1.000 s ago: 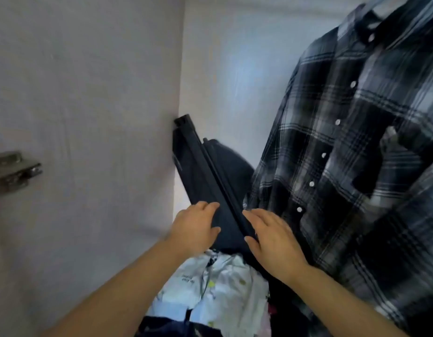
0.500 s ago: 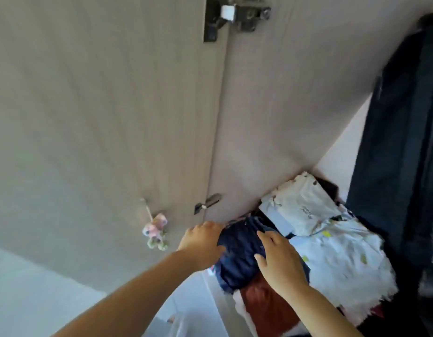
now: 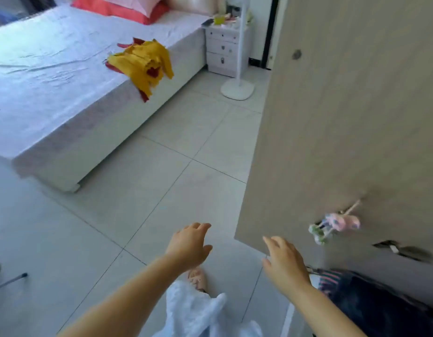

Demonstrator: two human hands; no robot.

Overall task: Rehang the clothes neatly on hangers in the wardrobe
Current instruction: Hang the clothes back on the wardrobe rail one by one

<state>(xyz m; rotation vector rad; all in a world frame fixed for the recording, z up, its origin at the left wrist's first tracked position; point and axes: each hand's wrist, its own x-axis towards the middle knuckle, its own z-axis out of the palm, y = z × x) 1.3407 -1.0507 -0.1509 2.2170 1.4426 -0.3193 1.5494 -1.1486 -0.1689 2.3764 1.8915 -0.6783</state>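
Looking down, we see the left hand (image 3: 189, 245) and right hand (image 3: 284, 265) released, empty; yellow clothes (image 3: 140, 62) on the bed (image 3: 52, 76) at eleven o'clock.

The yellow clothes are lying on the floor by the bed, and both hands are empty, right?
No: the head view shows the yellow clothes on the bed, hanging over its edge. The left hand and right hand are empty.

Crumpled yellow-and-red garment (image 3: 143, 63) drapes over the bed edge (image 3: 108, 110) — wardrobe door (image 3: 344, 117) open.

A yellow-and-red garment (image 3: 143, 65) lies crumpled at the bed (image 3: 52, 93) edge.
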